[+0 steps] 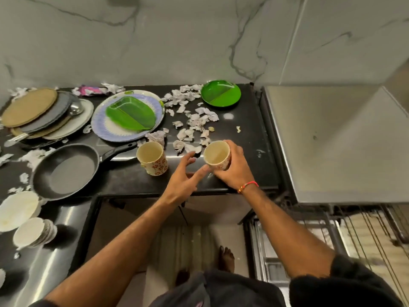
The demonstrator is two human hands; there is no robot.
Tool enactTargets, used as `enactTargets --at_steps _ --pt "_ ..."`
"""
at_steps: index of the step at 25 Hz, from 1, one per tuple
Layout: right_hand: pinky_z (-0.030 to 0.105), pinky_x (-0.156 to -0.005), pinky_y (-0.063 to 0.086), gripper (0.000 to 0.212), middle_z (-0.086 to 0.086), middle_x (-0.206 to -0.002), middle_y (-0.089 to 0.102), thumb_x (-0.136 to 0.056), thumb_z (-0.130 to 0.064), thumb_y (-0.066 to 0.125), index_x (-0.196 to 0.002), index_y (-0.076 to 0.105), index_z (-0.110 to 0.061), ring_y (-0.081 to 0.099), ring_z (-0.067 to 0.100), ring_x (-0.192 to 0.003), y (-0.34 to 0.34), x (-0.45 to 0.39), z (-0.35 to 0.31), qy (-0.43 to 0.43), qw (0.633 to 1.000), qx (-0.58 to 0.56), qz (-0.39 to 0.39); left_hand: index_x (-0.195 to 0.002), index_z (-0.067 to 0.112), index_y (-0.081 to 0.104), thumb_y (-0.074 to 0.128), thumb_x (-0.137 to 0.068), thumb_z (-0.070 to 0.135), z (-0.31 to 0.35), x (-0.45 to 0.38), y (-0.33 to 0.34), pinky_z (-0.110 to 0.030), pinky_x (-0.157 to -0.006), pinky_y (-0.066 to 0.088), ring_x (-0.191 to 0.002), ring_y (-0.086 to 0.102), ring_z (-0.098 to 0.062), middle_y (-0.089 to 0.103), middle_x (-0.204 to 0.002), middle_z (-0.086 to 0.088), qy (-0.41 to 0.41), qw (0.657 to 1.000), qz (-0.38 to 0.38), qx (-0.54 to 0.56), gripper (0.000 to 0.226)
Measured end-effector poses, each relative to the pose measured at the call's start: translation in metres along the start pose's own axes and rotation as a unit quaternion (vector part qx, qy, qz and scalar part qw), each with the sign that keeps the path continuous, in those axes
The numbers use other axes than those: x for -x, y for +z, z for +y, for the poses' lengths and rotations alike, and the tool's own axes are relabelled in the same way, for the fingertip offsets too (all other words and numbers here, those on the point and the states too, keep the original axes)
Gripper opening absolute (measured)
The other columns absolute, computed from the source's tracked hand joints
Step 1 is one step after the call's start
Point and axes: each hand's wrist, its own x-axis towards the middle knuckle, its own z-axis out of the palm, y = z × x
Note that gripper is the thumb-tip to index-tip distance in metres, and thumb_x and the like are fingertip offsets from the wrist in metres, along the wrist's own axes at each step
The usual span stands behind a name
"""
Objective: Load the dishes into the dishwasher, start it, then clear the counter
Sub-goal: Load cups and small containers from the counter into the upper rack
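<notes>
While the right hand [232, 168] wrapped its fingers round a floral cup [217, 155] near the counter's [247, 138] front edge, the left hand [184, 173] hovered just beside it, fingers spread and loose, holding nothing. Cup stood upright, mouth up, long axis vertical; could not tell whether it rested on the counter or was just lifted.

Progress, judged from the scene: early. Dishwasher rack [332, 231] pulled out at lower right, the visible part bare of dishes. Nearly everything waited on the counter:
- second floral cup [152, 159], upright, left of the held one, apart from it
- black frying pan [66, 171], handle pointing right and away toward the cups
- patterned plate [124, 131] carrying a green leaf-shaped dish [130, 116]
- round green plate [220, 93] at the back right corner
- stack of plates and mats [37, 114] at far left
- white bowls [26, 220] on the near left counter

Torn paper scraps [194, 120] littered the middle. Loading, starting the machine and clearing all appeared to remain.
</notes>
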Motion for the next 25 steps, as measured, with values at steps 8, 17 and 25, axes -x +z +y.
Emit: enactTargets --at_steps 8,17,25 --pt "0.029 -0.108 0.037 0.096 -0.003 -0.134 0.047 -0.071 -0.050 0.078 -0.152 0.031 -0.031 0.045 0.014 -0.123 -0.052 0.160 0.024 0.077 0.991 0.062 0.095 -0.144 0.025 0.048 0.060 -0.096 0.053 -0.017 0.023 0.122 -0.022 -0.085 0.054 -0.106 0.065 -0.006 0.064 -0.122 0.007 -0.043 0.985 -0.160 0.046 0.056" --pt "0.027 -0.082 0.058 0.080 -0.011 -0.129 0.053 -0.076 -0.032 0.084 -0.142 0.039 -0.032 0.059 0.010 -0.114 -0.132 0.291 0.097 0.295 0.928 -0.098 0.204 -0.127 0.015 0.060 0.044 -0.101 0.055 -0.037 0.038 0.268 -0.041 -0.072 0.059 -0.090 0.074 -0.029 0.075 -0.105 -0.013 -0.261 0.917 -0.302 0.011 0.051" --pt "0.047 -0.097 0.051 0.082 0.010 -0.138 0.030 -0.073 -0.019 0.079 -0.141 0.037 -0.040 0.053 0.039 -0.115 -0.140 0.356 0.264 0.474 0.874 0.075 0.082 -0.133 0.029 0.059 0.049 -0.104 0.041 -0.065 0.042 0.350 -0.032 -0.081 0.058 -0.103 0.069 -0.018 0.061 -0.120 0.010 -0.185 0.892 -0.333 -0.244 0.033"
